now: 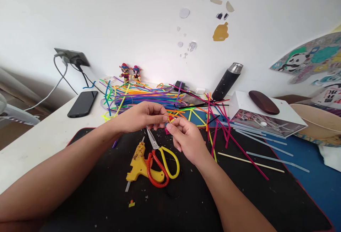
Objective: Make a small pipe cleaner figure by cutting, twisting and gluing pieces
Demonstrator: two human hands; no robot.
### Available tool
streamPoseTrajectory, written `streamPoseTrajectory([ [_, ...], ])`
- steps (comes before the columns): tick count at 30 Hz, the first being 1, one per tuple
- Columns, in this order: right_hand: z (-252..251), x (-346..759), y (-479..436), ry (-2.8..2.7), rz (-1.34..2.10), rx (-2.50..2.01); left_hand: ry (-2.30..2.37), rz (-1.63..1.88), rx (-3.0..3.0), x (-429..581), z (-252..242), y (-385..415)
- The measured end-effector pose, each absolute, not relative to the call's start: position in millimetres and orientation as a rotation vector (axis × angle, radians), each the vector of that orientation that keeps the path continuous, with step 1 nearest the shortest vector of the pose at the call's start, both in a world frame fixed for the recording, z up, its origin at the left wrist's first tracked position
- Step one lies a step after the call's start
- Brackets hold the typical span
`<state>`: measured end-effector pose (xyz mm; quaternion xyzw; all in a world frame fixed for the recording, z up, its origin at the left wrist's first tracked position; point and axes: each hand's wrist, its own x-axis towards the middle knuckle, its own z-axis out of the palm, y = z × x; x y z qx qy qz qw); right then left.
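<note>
A small yellow-and-red piece [171, 119] sits at the fingertips, between the two hands, above the far edge of the black mat [191, 196]. The left hand [145, 116] reaches it from its left side, its grip closed in a pinch of thumb and fingers. The right hand [189, 139] meets it from the right and slightly nearer the body, its thumb and forefinger also closed on it; the fingers hide much of the piece. The two grips nearly touch.

Below them on the mat lie scissors [154, 143] with one red and one yellow handle, the red loop overlapping a yellow glue gun [138, 162]. Beyond the hands, a heap of coloured pipe cleaners [144, 98] spreads over the tabletop [53, 132]. A pale stick [266, 167] lies to the right.
</note>
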<state>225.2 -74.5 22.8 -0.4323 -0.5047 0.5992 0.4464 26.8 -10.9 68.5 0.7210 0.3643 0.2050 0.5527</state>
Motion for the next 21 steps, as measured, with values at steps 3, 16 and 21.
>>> streamPoseTrajectory([
  [3,21.0,224.8,-74.1,-1.263,1.484,-1.075,0.882,0.494,1.723,28.1,69.6,-11.6],
  [16,18.5,225.1,-73.6,-1.241,1.5,-1.045,0.876,0.452,1.746,24.1,66.0,-10.4],
  [21,20.1,224.7,-74.1,-1.214,1.494,-1.038,0.855,0.52,1.667,19.3,63.3,-4.3],
])
